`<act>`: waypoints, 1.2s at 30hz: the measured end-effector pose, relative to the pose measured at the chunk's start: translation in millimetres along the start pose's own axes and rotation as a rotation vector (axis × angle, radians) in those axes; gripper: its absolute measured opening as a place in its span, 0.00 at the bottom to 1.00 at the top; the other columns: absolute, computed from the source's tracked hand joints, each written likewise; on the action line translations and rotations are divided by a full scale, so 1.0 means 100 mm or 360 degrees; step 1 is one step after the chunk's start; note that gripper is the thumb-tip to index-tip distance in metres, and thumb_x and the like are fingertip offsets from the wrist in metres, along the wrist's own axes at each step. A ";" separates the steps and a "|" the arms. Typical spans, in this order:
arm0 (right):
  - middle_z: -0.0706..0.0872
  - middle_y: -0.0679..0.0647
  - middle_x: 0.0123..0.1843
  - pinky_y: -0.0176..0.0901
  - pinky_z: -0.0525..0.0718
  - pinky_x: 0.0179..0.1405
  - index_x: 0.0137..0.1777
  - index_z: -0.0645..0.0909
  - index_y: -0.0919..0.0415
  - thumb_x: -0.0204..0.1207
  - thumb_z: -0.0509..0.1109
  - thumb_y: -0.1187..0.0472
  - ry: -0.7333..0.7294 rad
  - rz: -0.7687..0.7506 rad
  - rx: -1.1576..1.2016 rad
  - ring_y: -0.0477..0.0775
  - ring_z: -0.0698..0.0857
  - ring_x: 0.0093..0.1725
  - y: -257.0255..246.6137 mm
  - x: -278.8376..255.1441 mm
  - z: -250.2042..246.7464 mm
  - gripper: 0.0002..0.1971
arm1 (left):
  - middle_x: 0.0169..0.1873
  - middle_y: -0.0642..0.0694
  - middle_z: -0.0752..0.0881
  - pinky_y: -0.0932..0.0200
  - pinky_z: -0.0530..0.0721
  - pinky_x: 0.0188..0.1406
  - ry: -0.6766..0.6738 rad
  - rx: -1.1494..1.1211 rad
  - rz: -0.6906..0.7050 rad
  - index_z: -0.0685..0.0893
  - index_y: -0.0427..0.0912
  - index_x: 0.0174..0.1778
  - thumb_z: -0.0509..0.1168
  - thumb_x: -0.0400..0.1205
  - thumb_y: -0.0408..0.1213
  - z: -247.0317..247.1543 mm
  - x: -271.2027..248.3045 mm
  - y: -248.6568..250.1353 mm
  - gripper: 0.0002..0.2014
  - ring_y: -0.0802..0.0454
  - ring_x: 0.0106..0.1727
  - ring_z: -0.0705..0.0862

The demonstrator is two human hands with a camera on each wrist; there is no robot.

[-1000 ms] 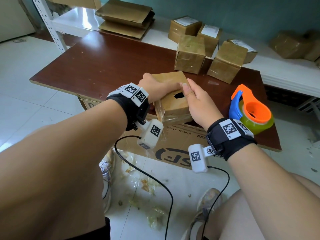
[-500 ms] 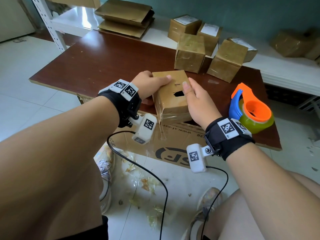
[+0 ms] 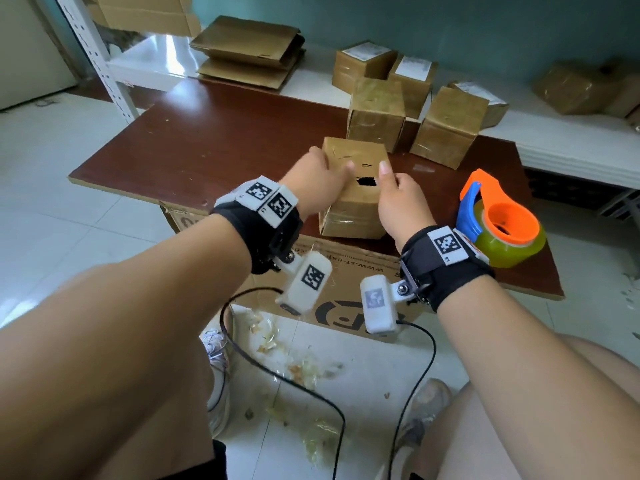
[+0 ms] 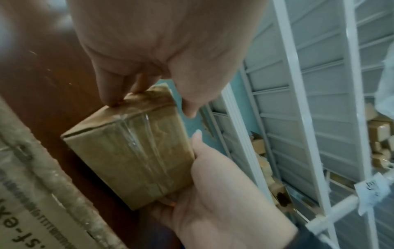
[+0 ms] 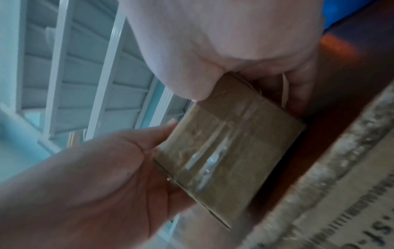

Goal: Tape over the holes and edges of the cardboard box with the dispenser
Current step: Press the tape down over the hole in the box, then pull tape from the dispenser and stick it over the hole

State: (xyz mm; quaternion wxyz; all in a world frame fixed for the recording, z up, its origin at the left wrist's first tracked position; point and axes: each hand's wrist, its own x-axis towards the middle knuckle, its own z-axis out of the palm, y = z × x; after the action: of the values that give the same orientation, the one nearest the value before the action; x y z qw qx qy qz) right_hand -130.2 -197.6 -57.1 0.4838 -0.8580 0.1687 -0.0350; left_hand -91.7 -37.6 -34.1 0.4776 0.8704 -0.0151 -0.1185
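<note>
I've got the cardboard box (image 3: 353, 188) between both hands near the front edge of the bench (image 3: 207, 140), tipped so the face with the dark hole (image 3: 366, 182) looks up at me; I judge that's the side wanting tape next, since the near face already shines with clear tape. My left hand (image 3: 313, 187) clamps the box's left side, fingers (image 4: 110, 87) curled over its far edge and thumb lying across the top toward the hole. My right hand (image 3: 398, 202) grips the box's right side, thumb pointing up beside the hole, the other fingers wrapped round behind, as the right wrist view shows. Both forearms reach forward and slightly inward, wrists about level. The dispenser (image 3: 502, 223) sits idle on the bench just right of the box, close to my right wrist, neither hand on it. Several taped boxes (image 3: 377, 112) stand behind the box, well clear. Next I'd likely free my right hand for the dispenser while the left steadies things.
</note>
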 end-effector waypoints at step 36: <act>0.90 0.63 0.69 0.62 0.83 0.78 0.80 0.81 0.66 0.90 0.62 0.58 -0.0182 0.0236 0.1889 0.63 0.89 0.69 -0.28 -0.85 -1.10 0.22 | 0.85 0.44 0.74 0.42 0.77 0.81 -0.0330 -0.0329 0.0234 0.59 0.44 0.93 0.56 0.88 0.70 0.30 -0.87 0.60 0.44 0.44 0.83 0.76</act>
State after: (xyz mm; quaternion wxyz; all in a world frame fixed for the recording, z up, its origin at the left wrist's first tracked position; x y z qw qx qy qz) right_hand -227.2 -247.0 33.5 0.8897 -0.4278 0.1535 -0.0430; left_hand -177.4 -83.2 17.3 0.5678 0.7963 -0.1156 -0.1733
